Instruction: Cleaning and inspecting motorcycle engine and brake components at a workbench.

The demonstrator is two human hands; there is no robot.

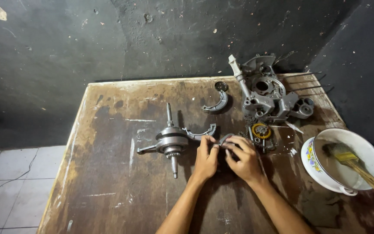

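A: Nearest first. What do the hands have?

B: The left hand (206, 157) and right hand (244, 158) meet at the table's middle, fingers curled in around a small grey metal part (224, 139). Most of it is hidden under the fingers; only a rounded edge peeks out at twelve o'clock of the knuckles. I cannot tell what kind of part it is.

A: Pinching or pressing?

B: Both hands close on it, thumbs tucked; the exact grip is covered.

A: Around them?

B: At nine o'clock of the left hand lies a crankshaft (169, 141) on the worn wooden table (109, 182), a curved brake shoe (200, 131) just beside it. At one o'clock of the right hand sit gears (261, 131), one brass-coloured, hard to separate in the clutter.

A: Farther out?

B: At three o'clock, a white enamel bowl (371, 149) holds a brush (347, 158), its handle cut off by the frame edge. At twelve o'clock, a second brake shoe (216, 104), then a grey engine case (267, 93) against the dark wall.
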